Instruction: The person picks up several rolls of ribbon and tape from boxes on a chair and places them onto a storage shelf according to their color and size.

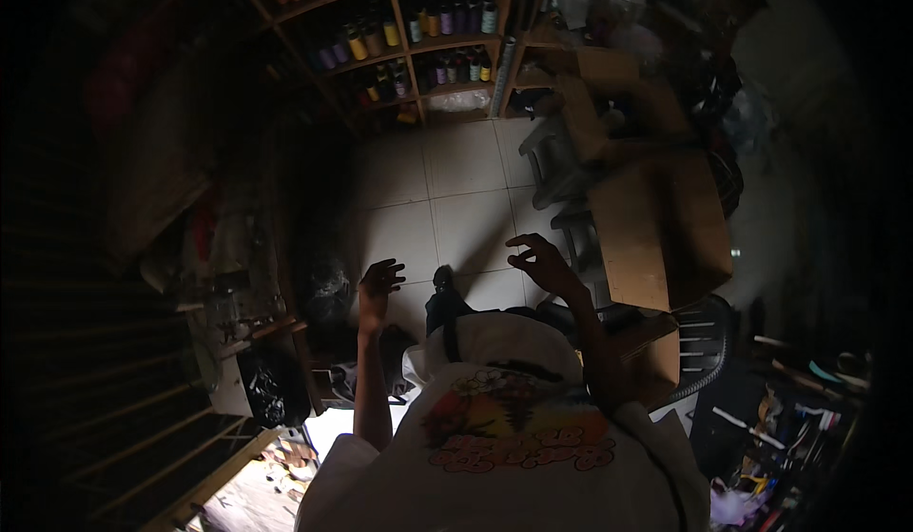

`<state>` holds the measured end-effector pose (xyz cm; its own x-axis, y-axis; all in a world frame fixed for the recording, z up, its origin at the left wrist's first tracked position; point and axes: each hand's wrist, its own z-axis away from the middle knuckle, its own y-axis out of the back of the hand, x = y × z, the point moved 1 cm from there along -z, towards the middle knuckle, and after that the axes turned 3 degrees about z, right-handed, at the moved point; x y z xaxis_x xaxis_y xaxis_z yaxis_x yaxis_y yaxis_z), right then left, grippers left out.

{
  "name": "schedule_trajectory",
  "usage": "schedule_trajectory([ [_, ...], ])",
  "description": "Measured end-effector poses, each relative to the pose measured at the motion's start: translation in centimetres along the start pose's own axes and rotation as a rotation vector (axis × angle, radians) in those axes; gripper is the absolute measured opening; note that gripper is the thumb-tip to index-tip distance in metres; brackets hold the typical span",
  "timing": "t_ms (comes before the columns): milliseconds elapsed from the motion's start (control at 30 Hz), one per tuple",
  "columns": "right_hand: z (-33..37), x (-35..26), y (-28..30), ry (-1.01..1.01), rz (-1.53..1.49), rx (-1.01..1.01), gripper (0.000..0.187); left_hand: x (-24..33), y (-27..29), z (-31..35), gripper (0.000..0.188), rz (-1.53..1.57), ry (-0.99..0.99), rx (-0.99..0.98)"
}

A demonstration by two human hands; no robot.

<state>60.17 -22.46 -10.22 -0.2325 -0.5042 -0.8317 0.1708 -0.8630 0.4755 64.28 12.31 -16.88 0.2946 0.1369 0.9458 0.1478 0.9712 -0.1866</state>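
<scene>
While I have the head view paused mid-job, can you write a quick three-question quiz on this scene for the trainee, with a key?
1. Which hand is nearer the large cardboard box?
2. True or false: the left hand looks empty.
3. What covers the floor ahead of the person?
A) carpet
B) pale tiles
C) wooden planks

Key:
1. The right hand; the box stands on the person's right.
2. True; its fingers are slightly curled, with nothing visible in them.
3. B; straight joint lines show between the tiles.
</scene>
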Motion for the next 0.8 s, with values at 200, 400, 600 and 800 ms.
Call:
schedule_trajectory([
  [200,-5.5,1.4,6.2,-0.250,-0.114,0.324,0.037,7.1,-3.2,-21.0,0.026,-0.351,0.044,-0.287],
  [400,-10.0,7.6,9.8,-0.412,-0.351,0.671,0.033,8.5,-22.4,-38.5,0.022,-0.423,-0.104,-0.714],
  [600,-18.0,12.7,15.8,-0.583,-0.460,0.789,0.024,6.1,-43.1,-44.7,0.022,-0.591,-0.035,-0.989],
  [800,-24.4,14.9,23.8,-0.606,-0.549,0.961,0.019,-2.5,-55.7,-53.0,0.025,-0.707,-0.026,-1.081],
])
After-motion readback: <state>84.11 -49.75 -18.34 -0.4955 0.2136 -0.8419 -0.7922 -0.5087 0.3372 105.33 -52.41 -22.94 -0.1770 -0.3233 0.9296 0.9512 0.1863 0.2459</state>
